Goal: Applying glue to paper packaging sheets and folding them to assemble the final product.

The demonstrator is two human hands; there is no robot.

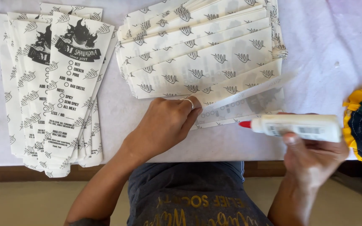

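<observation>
A white-covered desk [323, 50] carries two spreads of printed paper sleeves: a fanned stack [202, 54] at centre and a finished pile [55, 92] at the left edge. The sheets look light, thin and floppy, likely to slide on one another, so pressing flat near an edge suits them. The left hand [164, 125] rests loosely curled, fingertips down on the lowest sheet [248, 104]. The right hand [311, 157] is wrapped around a white glue bottle [298, 127], red tip pointing left.
</observation>
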